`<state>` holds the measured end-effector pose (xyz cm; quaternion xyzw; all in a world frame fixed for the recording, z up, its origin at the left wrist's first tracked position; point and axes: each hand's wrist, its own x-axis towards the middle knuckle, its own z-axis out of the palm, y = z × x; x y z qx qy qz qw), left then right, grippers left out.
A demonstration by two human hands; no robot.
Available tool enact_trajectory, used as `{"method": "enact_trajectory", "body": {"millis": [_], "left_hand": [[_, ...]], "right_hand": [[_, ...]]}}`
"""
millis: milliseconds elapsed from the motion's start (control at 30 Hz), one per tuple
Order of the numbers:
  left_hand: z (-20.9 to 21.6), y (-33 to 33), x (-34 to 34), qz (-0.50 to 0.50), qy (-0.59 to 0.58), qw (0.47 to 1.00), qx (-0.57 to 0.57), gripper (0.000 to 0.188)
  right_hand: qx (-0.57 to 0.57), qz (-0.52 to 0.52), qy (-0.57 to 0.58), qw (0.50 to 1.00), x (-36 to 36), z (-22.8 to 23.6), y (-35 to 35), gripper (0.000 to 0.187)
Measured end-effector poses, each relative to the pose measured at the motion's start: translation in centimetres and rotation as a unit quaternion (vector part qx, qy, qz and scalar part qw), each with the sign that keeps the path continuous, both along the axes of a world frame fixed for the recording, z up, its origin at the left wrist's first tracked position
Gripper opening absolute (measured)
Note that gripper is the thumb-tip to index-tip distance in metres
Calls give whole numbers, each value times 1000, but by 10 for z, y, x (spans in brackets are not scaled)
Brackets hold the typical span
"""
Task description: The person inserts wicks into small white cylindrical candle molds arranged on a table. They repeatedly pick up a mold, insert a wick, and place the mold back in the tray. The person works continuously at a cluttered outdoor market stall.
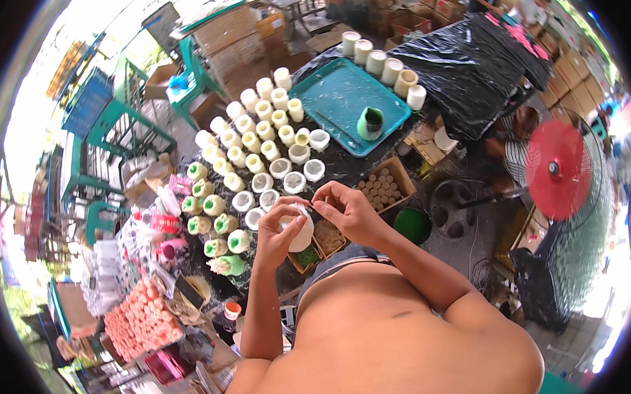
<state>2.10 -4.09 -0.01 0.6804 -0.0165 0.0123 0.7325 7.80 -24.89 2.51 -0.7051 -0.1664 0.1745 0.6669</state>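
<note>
My left hand (284,227) is closed around a white cup-shaped cylinder (302,237) in front of my belly. Thumb and fingers of my right hand (350,211) come together in a pinch just above and right of its rim. Whatever is between those fingertips is too small to make out. Just beyond my hands stand several white open-topped cups (294,182) on the black-covered table (336,167). Rows of pale cream cylinders (263,110) stand farther back, and several cream ones with green tops (214,205) are at the left.
A teal tray (319,123) bears a green-and-white cup (370,123). Nearer are a carton of round pale pieces (379,188) and a box with green bits (307,256). A red-centred fan (557,169) stands right, near a person in stripes (518,146). Pink rolls (143,318) lie lower left.
</note>
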Motion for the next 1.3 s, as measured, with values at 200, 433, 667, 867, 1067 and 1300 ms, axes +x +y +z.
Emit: {"method": "enact_trajectory", "body": {"millis": [200, 433, 667, 867, 1067, 1300], "left_hand": [[11, -12, 5, 38, -73, 991, 104, 8], [4, -6, -3, 60, -52, 997, -18, 8], [3, -30, 12, 86, 25, 968, -233, 28], [-8, -26, 17, 89, 69, 940, -322, 27], [-15, -5, 27, 58, 1, 962, -267, 19], [-40, 60, 14, 83, 1, 949, -304, 13]], "right_hand": [[-47, 55, -112, 991, 15, 13, 10, 18], [-140, 26, -159, 977, 24, 42, -6, 13], [-156, 134, -126, 970, 24, 9, -1, 31], [-56, 83, -165, 981, 23, -10, 6, 50], [-52, 35, -117, 991, 26, -7, -4, 49], [-29, -63, -110, 992, 29, -17, -16, 43]]}}
